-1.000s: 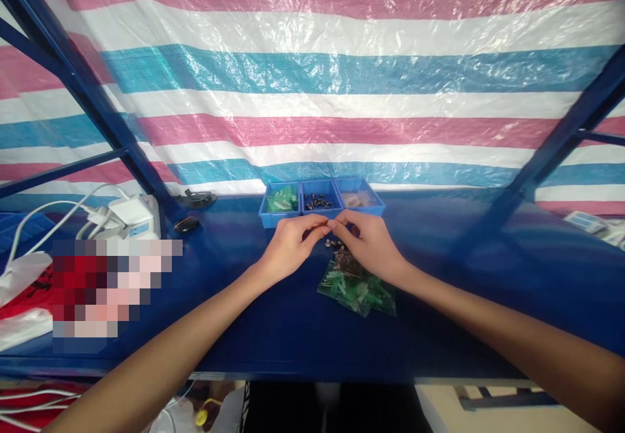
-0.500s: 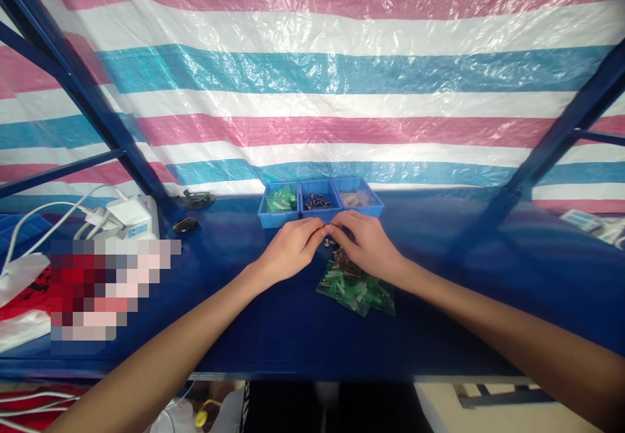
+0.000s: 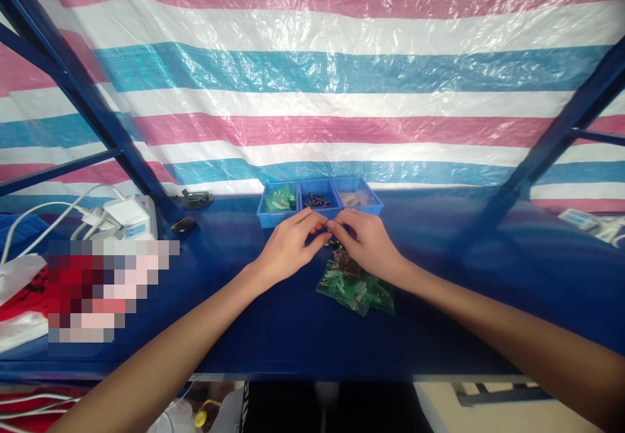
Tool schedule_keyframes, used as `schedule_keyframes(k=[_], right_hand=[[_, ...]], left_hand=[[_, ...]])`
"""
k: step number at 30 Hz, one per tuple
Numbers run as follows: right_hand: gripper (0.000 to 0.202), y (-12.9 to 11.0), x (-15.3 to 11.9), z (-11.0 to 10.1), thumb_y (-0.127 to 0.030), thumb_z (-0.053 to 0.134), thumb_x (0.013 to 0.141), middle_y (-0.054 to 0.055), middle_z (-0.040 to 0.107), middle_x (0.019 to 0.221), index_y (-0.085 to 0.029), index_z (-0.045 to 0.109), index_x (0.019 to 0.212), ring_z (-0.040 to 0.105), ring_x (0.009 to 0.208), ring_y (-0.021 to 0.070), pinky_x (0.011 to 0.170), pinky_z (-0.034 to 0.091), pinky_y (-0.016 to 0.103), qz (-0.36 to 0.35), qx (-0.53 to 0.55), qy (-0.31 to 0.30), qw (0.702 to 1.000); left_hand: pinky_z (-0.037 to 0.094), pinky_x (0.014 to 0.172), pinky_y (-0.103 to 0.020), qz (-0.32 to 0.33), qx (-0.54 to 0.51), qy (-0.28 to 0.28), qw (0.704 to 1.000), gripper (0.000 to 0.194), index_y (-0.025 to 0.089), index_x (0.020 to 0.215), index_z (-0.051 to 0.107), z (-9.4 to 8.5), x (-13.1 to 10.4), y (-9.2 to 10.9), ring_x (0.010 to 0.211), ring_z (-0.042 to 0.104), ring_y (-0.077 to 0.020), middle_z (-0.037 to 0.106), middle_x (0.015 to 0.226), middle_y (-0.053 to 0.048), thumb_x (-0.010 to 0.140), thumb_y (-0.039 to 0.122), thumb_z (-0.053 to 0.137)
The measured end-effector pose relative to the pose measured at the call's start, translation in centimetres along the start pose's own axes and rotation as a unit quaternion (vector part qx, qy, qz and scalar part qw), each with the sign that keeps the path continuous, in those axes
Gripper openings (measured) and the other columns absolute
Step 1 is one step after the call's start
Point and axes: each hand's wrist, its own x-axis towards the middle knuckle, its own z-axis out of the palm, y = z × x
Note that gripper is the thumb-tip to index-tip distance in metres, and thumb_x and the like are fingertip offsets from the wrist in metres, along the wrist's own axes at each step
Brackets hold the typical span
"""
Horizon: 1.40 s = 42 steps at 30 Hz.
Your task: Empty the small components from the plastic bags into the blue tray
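Little has shifted since the earlier frame: left hand (image 3: 286,249) and right hand (image 3: 367,244) are kept fingertip to fingertip above the table (image 3: 273,329), fingers pinched narrow, apparently on a small part (image 3: 326,228), light, stiff, best held endwise.

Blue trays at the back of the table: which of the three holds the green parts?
The left tray. Its contents are green; the middle tray holds small dark pieces, the right tray pale brownish ones.
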Motion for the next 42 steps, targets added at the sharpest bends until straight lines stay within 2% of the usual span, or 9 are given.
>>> schedule_keyframes(k=[6, 11, 19, 24, 28, 32, 37, 42], right_hand=[[0.033, -0.08, -0.01, -0.01, -0.031, 0.046, 0.104, 0.001, 0.057, 0.070, -0.021, 0.053, 0.073, 0.054, 0.069, 0.0167, 0.066, 0.039, 0.030, -0.002, 0.011, -0.009, 1.000], [0.021, -0.05, -0.14, 0.03, -0.025, 0.045, 0.103, 0.002, 0.061, 0.078, -0.021, 0.057, 0.086, 0.056, 0.072, 0.0175, 0.066, 0.039, 0.030, -0.008, 0.015, -0.017, 1.000], [0.003, 0.23, -0.45, 0.29, -0.021, 0.048, 0.100, 0.006, 0.065, 0.094, -0.021, 0.051, 0.099, 0.060, 0.079, 0.0198, 0.067, 0.041, 0.031, 0.008, 0.012, -0.041, 0.999], [0.010, 0.41, -0.33, 0.30, -0.025, 0.050, 0.102, 0.007, 0.067, 0.098, -0.020, 0.053, 0.109, 0.064, 0.088, 0.0221, 0.073, 0.044, 0.032, 0.028, 0.028, -0.041, 0.998], [0.010, 0.40, -0.05, 0.35, -0.027, 0.051, 0.102, 0.004, 0.067, 0.089, -0.021, 0.058, 0.100, 0.062, 0.079, 0.0196, 0.070, 0.042, 0.030, 0.030, 0.037, -0.046, 0.998], [0.015, 0.24, 0.22, 0.30, -0.028, 0.054, 0.100, -0.001, 0.061, 0.075, -0.020, 0.056, 0.088, 0.056, 0.066, 0.0152, 0.062, 0.038, 0.028, 0.061, 0.076, -0.038, 0.995], [0.017, 0.38, 0.30, 0.43, -0.028, 0.055, 0.099, -0.003, 0.057, 0.069, -0.020, 0.055, 0.083, 0.050, 0.060, 0.0128, 0.059, 0.035, 0.027, 0.085, 0.097, -0.017, 0.992], [0.020, 0.29, 0.17, 0.61, -0.029, 0.055, 0.099, -0.004, 0.056, 0.068, -0.020, 0.055, 0.082, 0.048, 0.059, 0.0123, 0.057, 0.033, 0.026, 0.099, 0.115, -0.022, 0.988]], left_hand=[[0.046, 0.068, -0.026, -0.011, -0.021, 0.011, 1.000, 0.008, 0.018, 0.098, 0.062, 0.13, 0.18, -0.06, 0.078, 0.058, -0.0147, 0.060, 0.087, -0.002, 0.098, 0.025, 0.059], [0.043, 0.062, -0.024, -0.042, -0.066, 0.021, 0.997, 0.014, 0.018, 0.091, 0.064, 0.06, 0.57, -0.05, 0.074, 0.058, -0.0131, 0.062, 0.084, -0.001, 0.099, 0.028, 0.058], [0.038, 0.059, -0.023, -0.064, -0.099, 0.004, 0.993, 0.021, 0.016, 0.088, 0.064, 0.22, 0.61, -0.45, 0.068, 0.054, -0.0116, 0.061, 0.079, 0.000, 0.100, 0.030, 0.055], [0.036, 0.058, -0.023, -0.072, -0.109, -0.007, 0.991, 0.023, 0.016, 0.086, 0.063, 0.12, 0.61, -0.43, 0.067, 0.052, -0.0110, 0.059, 0.077, 0.000, 0.101, 0.031, 0.054], [0.036, 0.058, -0.023, -0.082, -0.108, -0.023, 0.990, 0.026, 0.016, 0.084, 0.062, -0.04, 0.63, -0.44, 0.066, 0.050, -0.0113, 0.058, 0.076, 0.000, 0.102, 0.033, 0.051], [0.041, 0.062, -0.024, -0.092, -0.119, -0.034, 0.988, 0.025, 0.017, 0.095, 0.065, 0.05, 0.58, -0.46, 0.070, 0.056, -0.0130, 0.063, 0.081, -0.001, 0.103, 0.033, 0.048], [0.045, 0.064, -0.023, -0.090, -0.114, 0.002, 0.989, 0.017, 0.020, 0.111, 0.063, 0.35, 0.38, -0.37, 0.076, 0.060, -0.0135, 0.065, 0.086, -0.001, 0.099, 0.029, 0.056], [0.047, 0.065, -0.022, -0.064, -0.092, 0.028, 0.993, 0.015, 0.019, 0.107, 0.064, 0.41, 0.29, -0.29, 0.080, 0.060, -0.0132, 0.064, 0.088, -0.001, 0.096, 0.029, 0.061]])
